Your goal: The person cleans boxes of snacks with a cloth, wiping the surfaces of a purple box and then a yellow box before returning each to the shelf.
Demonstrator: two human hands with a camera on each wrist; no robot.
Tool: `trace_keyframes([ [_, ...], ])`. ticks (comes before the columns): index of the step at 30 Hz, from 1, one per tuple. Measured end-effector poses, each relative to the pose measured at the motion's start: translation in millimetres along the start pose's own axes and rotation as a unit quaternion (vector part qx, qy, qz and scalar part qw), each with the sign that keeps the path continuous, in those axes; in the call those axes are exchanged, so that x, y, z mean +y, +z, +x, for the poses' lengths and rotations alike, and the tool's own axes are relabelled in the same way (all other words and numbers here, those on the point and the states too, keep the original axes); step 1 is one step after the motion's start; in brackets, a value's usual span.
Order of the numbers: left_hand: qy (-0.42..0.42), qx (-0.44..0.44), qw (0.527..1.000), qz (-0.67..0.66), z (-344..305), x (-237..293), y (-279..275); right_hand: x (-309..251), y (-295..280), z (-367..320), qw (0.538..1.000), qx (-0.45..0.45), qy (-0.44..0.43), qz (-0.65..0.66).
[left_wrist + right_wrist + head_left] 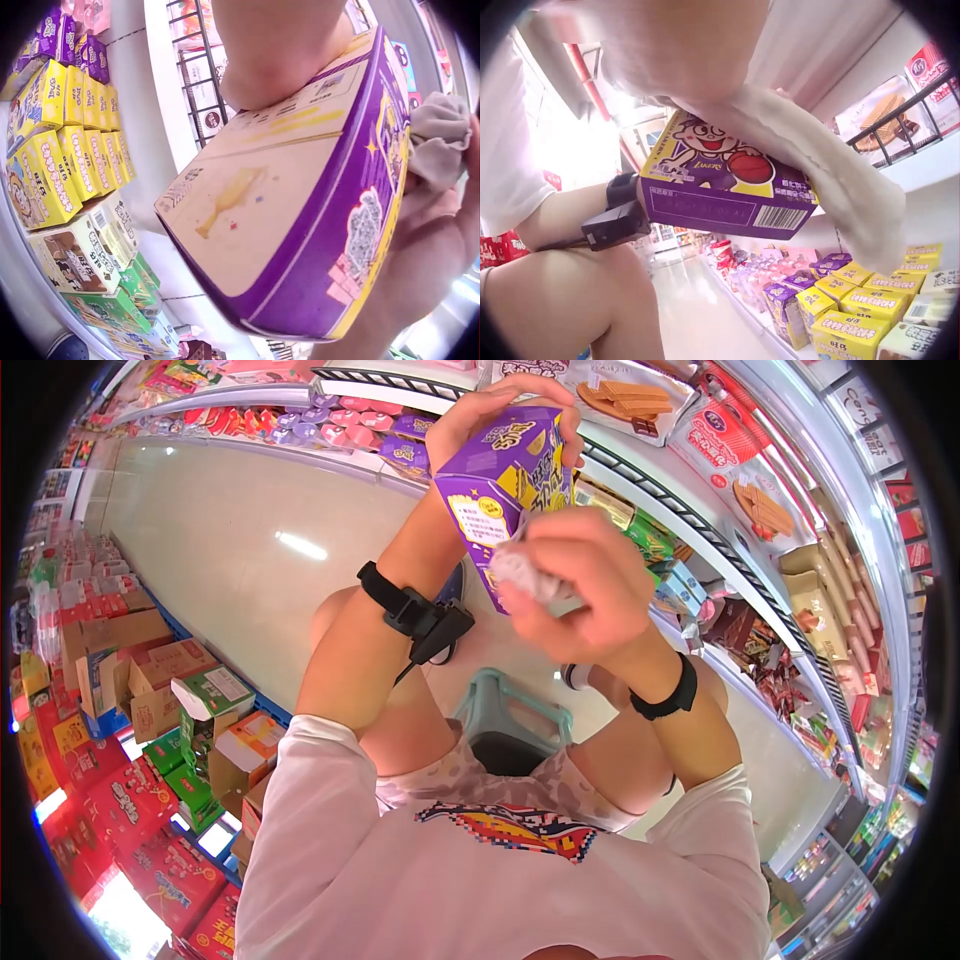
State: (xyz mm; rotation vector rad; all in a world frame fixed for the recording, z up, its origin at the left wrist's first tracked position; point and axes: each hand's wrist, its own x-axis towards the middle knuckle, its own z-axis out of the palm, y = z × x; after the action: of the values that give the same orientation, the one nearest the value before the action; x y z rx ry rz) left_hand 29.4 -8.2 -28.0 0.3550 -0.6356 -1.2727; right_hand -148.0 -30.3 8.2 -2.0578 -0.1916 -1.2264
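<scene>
A purple snack box [500, 457] with a cartoon figure in a basketball shirt on one face [712, 154] is held up before the shelves. My left hand [462, 428] grips it from the far side, fingers over its top end. In my right hand [590, 575] is a bunched light grey cloth [528, 575], pressed close against the box's side. The left wrist view has the cloth [439, 135] right at the box's edge, while a cream face of the box [247, 199] fills the middle. A loose length of cloth [847, 187] hangs past the box in the right wrist view.
Yellow snack boxes [855, 307] and purple ones stand in rows on the lower shelf. Above them, a black wire rail [720, 535] fronts a shelf of wafer packs [630, 405]. A teal stool [490, 695] is between the knees. Cartons [165, 680] are stacked at left.
</scene>
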Motion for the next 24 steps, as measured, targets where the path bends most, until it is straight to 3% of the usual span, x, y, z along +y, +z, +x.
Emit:
trace_keyframes([
  [2,0.021,-0.017,1.0,-0.009,-3.7,-0.7,7.9,8.7,-9.3,2.9,1.0,0.013,0.004,-0.02],
  [5,0.046,-0.001,0.999,-0.003,-4.4,5.7,12.6,26.7,-10.6,-0.5,0.978,0.093,0.167,-0.087],
  [6,0.047,-0.002,0.999,-0.003,-4.1,6.3,11.0,32.6,-10.8,-3.8,0.978,0.093,0.166,-0.087],
  [9,0.084,-0.033,0.996,0.025,-3.4,5.2,1.5,32.3,-17.4,2.2,0.917,0.032,0.389,0.088],
  [10,0.084,-0.033,0.996,0.025,-3.4,5.5,3.9,31.4,-22.2,5.7,0.916,0.032,0.389,0.088],
  [12,0.082,-0.064,0.995,-0.01,-3.9,6.1,9.2,34.0,-33.6,7.5,0.888,-0.073,0.442,0.101],
  [14,0.066,-0.087,0.993,-0.041,-3.5,7.6,14.0,38.0,-33.7,3.8,0.895,-0.066,0.424,0.121],
  [16,0.021,0.06,0.998,0.029,-4.7,11.6,31.7,40.4,-32.6,0.8,0.901,-0.055,0.407,0.138],
  [18,0.014,0.048,0.999,0.012,-1.1,13.2,16.5,42.7,-33.0,0.2,0.877,-0.013,0.439,0.197],
  [19,-0.014,0.083,0.996,0.028,0.8,13.5,6.4,44.3,-32.9,-0.7,0.877,-0.012,0.438,0.195],
  [21,-0.037,0.158,0.984,0.079,0.6,6.6,-1.6,45.2,-31.6,0.3,0.826,0.065,0.503,0.245],
  [22,-0.036,0.156,0.984,0.079,0.4,3.7,-1.3,42.2,-32.7,3.7,0.827,0.066,0.503,0.244],
  [24,-0.032,0.303,0.95,0.068,-3.1,-0.2,4.4,34.5,-36.3,14.2,0.752,0.137,0.585,0.27],
])
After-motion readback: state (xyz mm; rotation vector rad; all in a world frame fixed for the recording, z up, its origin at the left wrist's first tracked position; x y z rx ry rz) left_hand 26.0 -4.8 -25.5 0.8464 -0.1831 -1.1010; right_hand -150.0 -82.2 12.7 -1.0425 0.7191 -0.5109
